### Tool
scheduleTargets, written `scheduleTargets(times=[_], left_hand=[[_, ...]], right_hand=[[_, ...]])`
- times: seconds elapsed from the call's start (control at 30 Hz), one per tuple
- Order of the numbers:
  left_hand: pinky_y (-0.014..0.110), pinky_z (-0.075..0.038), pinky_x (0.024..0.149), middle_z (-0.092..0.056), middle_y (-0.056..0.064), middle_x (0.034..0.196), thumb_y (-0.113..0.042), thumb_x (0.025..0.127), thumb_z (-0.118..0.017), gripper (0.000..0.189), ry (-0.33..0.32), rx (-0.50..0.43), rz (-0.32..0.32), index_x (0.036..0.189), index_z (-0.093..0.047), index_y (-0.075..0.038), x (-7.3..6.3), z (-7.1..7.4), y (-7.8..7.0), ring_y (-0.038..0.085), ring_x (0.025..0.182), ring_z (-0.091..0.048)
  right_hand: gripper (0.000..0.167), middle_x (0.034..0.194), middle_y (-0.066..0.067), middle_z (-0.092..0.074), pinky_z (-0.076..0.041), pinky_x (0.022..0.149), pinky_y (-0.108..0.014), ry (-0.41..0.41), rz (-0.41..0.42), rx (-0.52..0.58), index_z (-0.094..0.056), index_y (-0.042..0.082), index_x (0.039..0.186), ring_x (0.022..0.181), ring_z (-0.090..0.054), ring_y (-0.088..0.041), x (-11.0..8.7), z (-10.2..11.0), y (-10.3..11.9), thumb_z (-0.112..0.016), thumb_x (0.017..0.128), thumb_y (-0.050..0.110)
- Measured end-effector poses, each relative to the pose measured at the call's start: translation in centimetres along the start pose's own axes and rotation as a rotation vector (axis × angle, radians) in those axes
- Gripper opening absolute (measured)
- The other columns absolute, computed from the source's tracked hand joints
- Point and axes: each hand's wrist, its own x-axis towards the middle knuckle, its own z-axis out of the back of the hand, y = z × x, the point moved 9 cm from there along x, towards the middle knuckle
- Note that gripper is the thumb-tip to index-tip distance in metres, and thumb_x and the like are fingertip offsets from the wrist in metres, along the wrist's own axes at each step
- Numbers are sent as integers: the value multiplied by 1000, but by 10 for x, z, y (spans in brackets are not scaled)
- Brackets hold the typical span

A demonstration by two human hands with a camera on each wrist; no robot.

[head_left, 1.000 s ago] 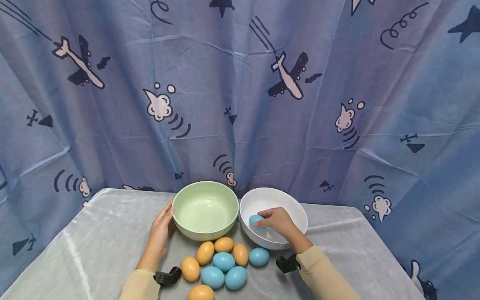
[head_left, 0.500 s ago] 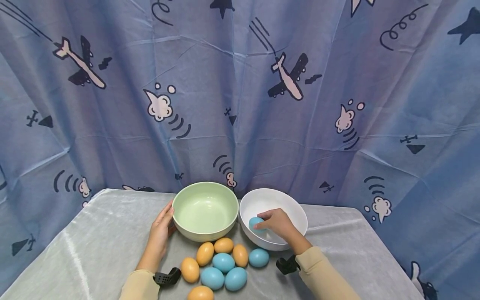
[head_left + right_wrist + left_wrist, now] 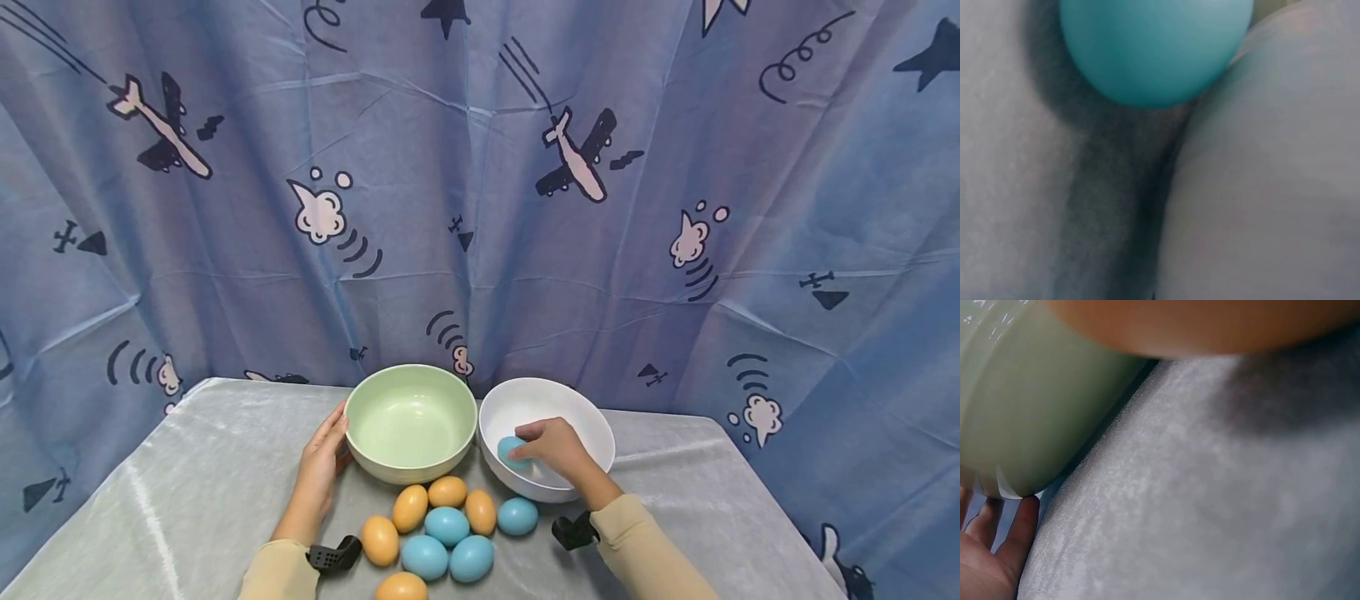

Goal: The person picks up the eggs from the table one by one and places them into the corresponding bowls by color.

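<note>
The left hand (image 3: 322,467) points forward, fingers extended with gaps between them, its wrist fairly straight. The right hand (image 3: 557,446) slants inward, fingers bent down towards the thumb in a pinch. Both arms (in beige sleeves (image 3: 651,550) that stop around the wrists) angle towards each other from the near side.

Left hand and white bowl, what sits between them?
In the head view, the green bowl stands between the left hand and the white bowl.

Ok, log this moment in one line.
left hand: touching green bowl | right hand: pinching blue egg inside white bowl | other eggs: on table
</note>
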Motion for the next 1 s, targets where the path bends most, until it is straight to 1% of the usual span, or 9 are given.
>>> scheduleTargets(times=[0.1, 0.2, 0.33, 0.47, 0.6, 0.77, 0.93, 1.0], left_hand=[[54, -26, 121, -22, 3, 166, -41, 107, -42, 60, -1, -1, 0, 159, -26, -15, 1, 0, 1, 28, 150, -26], [54, -26, 120, -23, 4, 166, -41, 106, -43, 61, -4, -2, 2, 159, -26, -15, 1, 0, 2, 28, 150, -26], [53, -28, 120, -24, 4, 166, -42, 106, -43, 61, -11, 8, 8, 158, -27, -15, 2, 1, 3, 27, 149, -28], [51, -30, 118, -26, 4, 165, -44, 106, -42, 61, -22, 22, 11, 158, -28, -16, 2, 2, 4, 26, 148, -30], [51, -29, 119, -25, 4, 165, -44, 106, -42, 61, -21, 20, 9, 158, -27, -17, 2, 2, 3, 27, 149, -29], [51, -28, 120, -24, 3, 166, -42, 107, -42, 60, -19, 13, 9, 159, -26, -17, 1, 2, 3, 26, 150, -27], [51, -28, 120, -24, 3, 166, -42, 107, -41, 59, -19, 14, 13, 159, -27, -18, 2, 2, 3, 26, 150, -27], [51, -28, 120, -24, 2, 166, -42, 107, -41, 59, -17, 14, 13, 159, -26, -18, 2, 2, 3, 26, 150, -27]], right_hand=[[45, 109, -14, -76, -53, 98, -42, -8, -2, 33, -74, -1, 112, 108, -70, -28, 1, 1, 0, -88, 71, 14], [42, 109, -15, -75, -53, 98, -42, -31, 16, 77, -74, -1, 112, 108, -70, -28, 1, 5, 1, -86, 74, 12], [36, 112, -16, -75, -52, 99, -41, -76, 33, 171, -74, -2, 112, 111, -69, -29, -2, 13, 4, -82, 79, 10], [37, 113, -17, -74, -55, 96, -36, -102, 55, 243, -72, -2, 116, 111, -69, -28, -5, 21, 9, -80, 82, 9], [39, 113, -18, -74, -56, 93, -32, -105, 70, 283, -71, -3, 117, 110, -70, -27, -11, 27, 13, -80, 82, 11], [37, 113, -14, -75, -56, 91, -27, -101, 66, 304, -73, 0, 116, 109, -71, -23, -20, 29, 15, -81, 82, 12], [38, 113, -16, -74, -56, 87, -20, -72, 93, 332, -71, -3, 117, 109, -71, -23, -33, 30, 20, -80, 82, 11], [39, 114, -16, -74, -55, 87, -19, -64, 90, 352, -72, -3, 117, 109, -71, -21, -38, 31, 21, -81, 82, 12]])
